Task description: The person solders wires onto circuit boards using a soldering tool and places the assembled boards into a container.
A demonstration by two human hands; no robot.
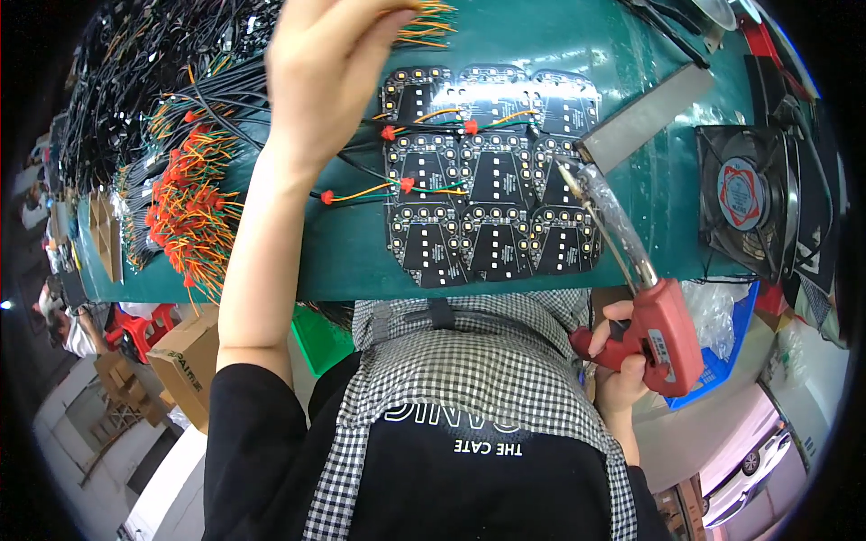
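My left hand [320, 77] reaches to the far edge of the view, slightly blurred, its fingers curled beside orange and green wire ends [428, 25]. Whatever those fingers hold is hidden. Held in my right hand [621, 365], near my waist, is a red soldering gun [666, 338]. Its tip points up and left, over the right side of a panel of black circuit boards [499, 171]. Across the panel lie thin wires with red connectors [408, 185], their coloured ends resting on the boards.
A large heap of black cables [162, 81] and a bunch of wires with red connectors [189, 207] cover the left of the green table [347, 261]. A flat grey metal bar [645, 117] lies right of the boards, near a black fan [744, 194]. A blue crate [722, 365] stands below.
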